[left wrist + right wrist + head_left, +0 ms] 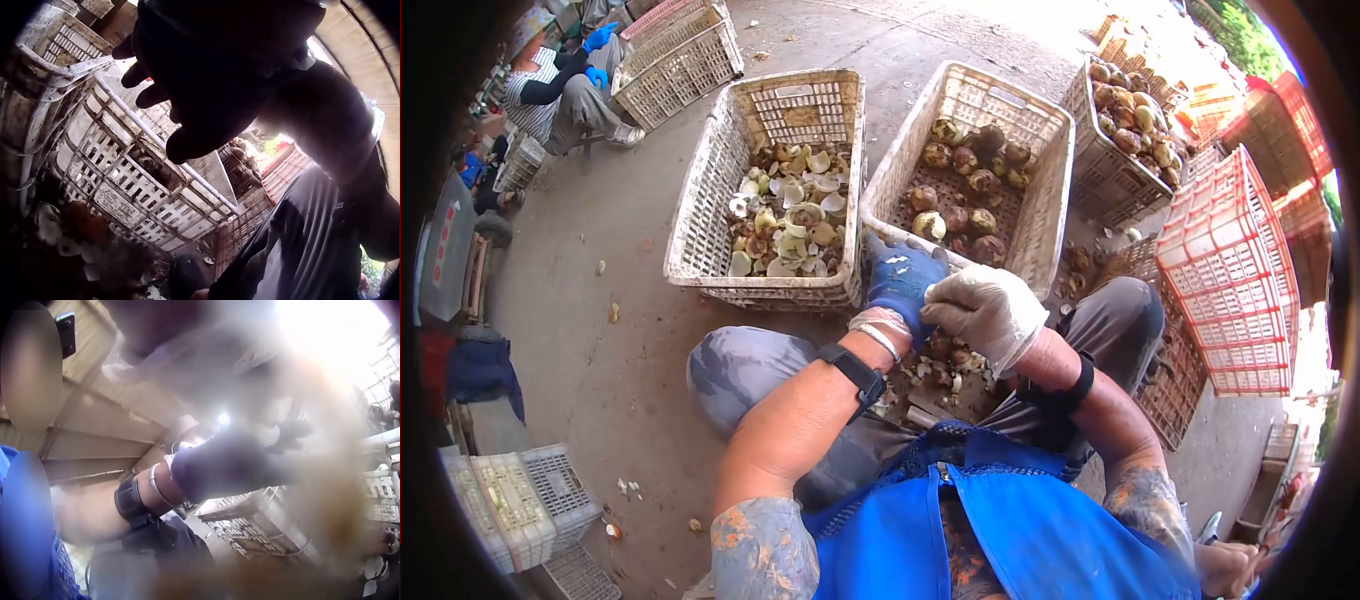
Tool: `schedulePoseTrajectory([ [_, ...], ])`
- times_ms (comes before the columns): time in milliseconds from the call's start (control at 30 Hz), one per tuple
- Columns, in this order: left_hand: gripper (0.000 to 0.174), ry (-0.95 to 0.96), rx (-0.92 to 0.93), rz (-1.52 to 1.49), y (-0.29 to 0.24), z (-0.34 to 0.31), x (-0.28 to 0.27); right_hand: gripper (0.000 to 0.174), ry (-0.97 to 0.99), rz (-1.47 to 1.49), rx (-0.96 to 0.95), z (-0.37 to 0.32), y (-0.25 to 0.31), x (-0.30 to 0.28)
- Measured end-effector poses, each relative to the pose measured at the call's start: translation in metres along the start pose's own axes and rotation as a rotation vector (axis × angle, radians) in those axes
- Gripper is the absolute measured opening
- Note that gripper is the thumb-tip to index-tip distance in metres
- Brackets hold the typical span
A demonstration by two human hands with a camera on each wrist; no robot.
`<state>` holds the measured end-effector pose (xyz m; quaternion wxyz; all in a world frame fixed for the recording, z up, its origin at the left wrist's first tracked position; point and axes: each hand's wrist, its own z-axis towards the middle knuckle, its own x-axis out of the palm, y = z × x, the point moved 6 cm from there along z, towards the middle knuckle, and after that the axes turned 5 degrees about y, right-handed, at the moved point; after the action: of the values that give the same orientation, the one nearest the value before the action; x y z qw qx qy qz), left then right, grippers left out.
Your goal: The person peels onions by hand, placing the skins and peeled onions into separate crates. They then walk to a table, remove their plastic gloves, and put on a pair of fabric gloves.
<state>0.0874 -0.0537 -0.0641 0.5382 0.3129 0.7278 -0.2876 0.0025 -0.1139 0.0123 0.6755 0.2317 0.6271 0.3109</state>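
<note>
Close by a dirty-white plastic crate's rim, the blue-gloved left hand extended, fingers apart; the white-gloved right hand pinched its glove.

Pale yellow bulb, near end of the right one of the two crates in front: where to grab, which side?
Probably from above, fingers across the pale bulb's rounded middle. It lies low inside the crate, whose walls block a level approach. It looks roughly round with no handle, and darker bulbs sit close on its right.
</note>
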Motion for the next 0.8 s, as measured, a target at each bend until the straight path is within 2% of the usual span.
schedulePoseTrajectory([
  [33, 0.049, 0.012, 0.005, 0.040, 0.001, 0.004, 0.009, 0.022, 0.020, -0.066, -0.096, 0.001, 0.005, 0.005],
  [67, 0.050, 0.025, 0.009, 0.078, 0.002, 0.011, 0.022, 0.022, 0.023, -0.064, -0.094, 0.003, 0.009, 0.007],
  [100, 0.050, -0.037, -0.078, 0.244, 0.002, 0.030, 0.052, 0.023, 0.119, -0.107, 0.021, 0.005, 0.008, 0.013],
  [133, 0.050, -0.036, -0.081, 0.242, 0.001, 0.025, 0.045, 0.024, 0.216, -0.152, 0.136, 0.005, 0.005, 0.018],
  [200, 0.053, 0.095, -0.037, 0.251, -0.004, 0.010, 0.027, 0.023, 0.200, -0.122, 0.117, 0.007, 0.006, 0.023],
  [233, 0.053, 0.098, -0.036, 0.251, -0.004, 0.010, 0.033, 0.020, 0.230, -0.211, 0.150, 0.008, 0.009, 0.028],
  [300, 0.051, -0.042, -0.046, 0.339, -0.004, 0.016, 0.049, 0.016, 0.257, -0.297, 0.184, 0.006, 0.007, 0.032],
  [333, 0.050, -0.110, -0.051, 0.381, -0.006, 0.012, 0.044, 0.014, 0.271, -0.198, 0.195, 0.006, 0.003, 0.034],
  [367, 0.049, -0.090, 0.000, 0.388, -0.005, 0.012, 0.044, 0.013, 0.286, -0.096, 0.209, 0.005, -0.001, 0.036],
  [400, 0.049, -0.082, 0.006, 0.424, -0.007, 0.011, 0.044, 0.012, 0.258, 0.008, 0.272, 0.004, -0.007, 0.036],
  [467, 0.048, -0.023, 0.040, 0.329, -0.011, 0.010, 0.040, 0.011, 0.374, 0.434, 0.513, -0.003, -0.017, 0.042],
  [500, 0.047, -0.036, 0.108, 0.250, -0.012, 0.002, 0.029, 0.011, 0.379, 0.435, 0.521, -0.006, -0.011, 0.040],
  [567, 0.049, -0.012, 0.136, 0.278, -0.014, 0.003, 0.031, 0.013, 0.377, 0.819, 0.669, -0.016, 0.003, 0.044],
  [600, 0.049, 0.003, 0.110, 0.314, -0.013, 0.005, 0.031, 0.013, 0.383, 0.813, 0.668, -0.016, 0.011, 0.041],
  [667, 0.050, 0.054, 0.087, 0.319, -0.014, -0.004, 0.025, 0.013, 0.431, 0.500, 0.605, -0.015, 0.021, 0.034],
  [733, 0.053, 0.096, 0.064, 0.294, -0.014, -0.004, 0.030, 0.015, 0.167, 0.245, 0.309, -0.009, 0.005, 0.024],
  [800, 0.057, -0.062, 0.022, 0.011, -0.006, 0.018, 0.061, 0.020, 0.123, -0.051, 0.152, -0.005, 0.008, 0.014],
])
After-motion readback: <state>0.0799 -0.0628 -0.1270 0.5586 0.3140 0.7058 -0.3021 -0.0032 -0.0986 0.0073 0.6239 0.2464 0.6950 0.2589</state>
